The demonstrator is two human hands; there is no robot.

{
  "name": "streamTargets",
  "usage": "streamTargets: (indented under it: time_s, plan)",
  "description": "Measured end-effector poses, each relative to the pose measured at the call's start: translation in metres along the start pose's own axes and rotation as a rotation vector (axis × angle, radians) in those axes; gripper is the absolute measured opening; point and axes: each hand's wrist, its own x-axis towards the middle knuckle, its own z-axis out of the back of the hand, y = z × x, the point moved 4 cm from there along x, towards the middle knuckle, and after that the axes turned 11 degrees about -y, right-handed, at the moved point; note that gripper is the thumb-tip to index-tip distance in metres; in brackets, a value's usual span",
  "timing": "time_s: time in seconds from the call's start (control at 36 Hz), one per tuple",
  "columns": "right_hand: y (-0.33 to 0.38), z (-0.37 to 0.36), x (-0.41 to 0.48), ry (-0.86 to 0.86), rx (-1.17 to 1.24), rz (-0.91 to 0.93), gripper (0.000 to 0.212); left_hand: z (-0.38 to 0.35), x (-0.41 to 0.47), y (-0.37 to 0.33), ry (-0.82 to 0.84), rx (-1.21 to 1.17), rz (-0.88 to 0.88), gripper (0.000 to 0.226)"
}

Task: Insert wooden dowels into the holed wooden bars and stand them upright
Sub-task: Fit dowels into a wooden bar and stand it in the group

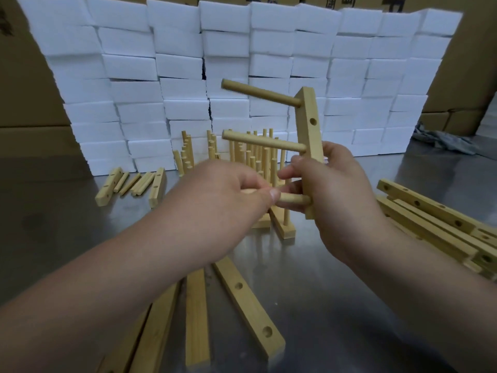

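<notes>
Above steel table [336,305], right hand [341,200] grips holed bar [309,117], left hand [215,200] pinches dowel [293,198].

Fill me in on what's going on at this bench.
A person's right hand holds a pale holed wooden bar on end in the air; two round wooden dowels already jut sideways from it. The left hand pinches a third dowel, its tip against the bar's lower end. A hole between the upper two shows empty. Finished bars stand dowels-up behind on the steel table; loose bars lie nearer.
</notes>
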Motion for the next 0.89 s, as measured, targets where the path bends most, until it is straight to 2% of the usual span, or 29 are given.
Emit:
streamTargets:
  time_s: [0.03, 0.11, 0.17, 0.22, 0.28, 0.36, 0.42, 0.5, 0.72, 0.89]
  plan:
    - [0.001, 0.000, 0.001, -0.005, 0.005, 0.010, 0.019, 0.004, 0.000, -0.002, -0.045, 0.015, -0.032, 0.024]
    - [0.012, 0.008, 0.012, -0.066, 0.031, 0.042, 0.013, 0.017, 0.001, -0.007, -0.183, 0.068, -0.131, 0.056]
    - [0.016, 0.020, 0.026, -0.117, 0.023, 0.018, 0.007, 0.024, 0.003, -0.006, -0.263, 0.035, -0.134, 0.053]
    - [0.015, 0.032, 0.040, -0.169, 0.053, -0.079, 0.012, 0.026, 0.005, -0.005, -0.301, 0.007, -0.130, 0.041]
    - [0.007, 0.043, 0.050, -0.222, 0.077, -0.199, 0.015, 0.023, 0.006, -0.004, -0.284, 0.012, -0.131, 0.034]
    - [-0.014, 0.055, 0.059, -0.256, -0.045, -0.319, 0.021, 0.014, 0.003, -0.001, -0.226, 0.059, -0.143, 0.032]
    - [-0.031, 0.059, 0.061, -0.231, -0.136, -0.393, 0.025, 0.007, 0.001, 0.002, -0.188, 0.103, -0.131, 0.030]
    - [-0.050, 0.061, 0.060, -0.168, -0.318, -0.463, 0.019, -0.004, -0.002, 0.005, -0.108, 0.192, -0.131, 0.032]
    - [-0.061, 0.063, 0.060, -0.054, -0.717, -0.451, 0.023, -0.019, -0.007, 0.008, 0.035, 0.278, -0.180, 0.038]
    - [-0.070, 0.064, 0.067, -0.093, -0.991, -0.422, 0.030, -0.030, -0.010, 0.010, 0.103, 0.370, -0.219, 0.039]
